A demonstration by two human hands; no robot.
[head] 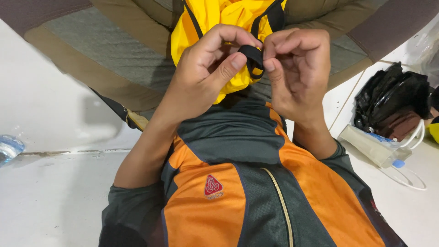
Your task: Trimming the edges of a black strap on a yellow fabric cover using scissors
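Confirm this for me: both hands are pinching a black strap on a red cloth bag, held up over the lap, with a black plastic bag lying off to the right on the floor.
One thing is off: the cloth bag is yellow, not red. The head view shows it clearly. The rest stands: the left hand and the right hand both pinch the black strap over the lap, and the black plastic bag lies off to the right on the floor.

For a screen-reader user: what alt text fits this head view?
Both hands, left hand and right hand, pinch a black strap on a yellow fabric item over the lap. The person wears an orange-and-grey jacket.
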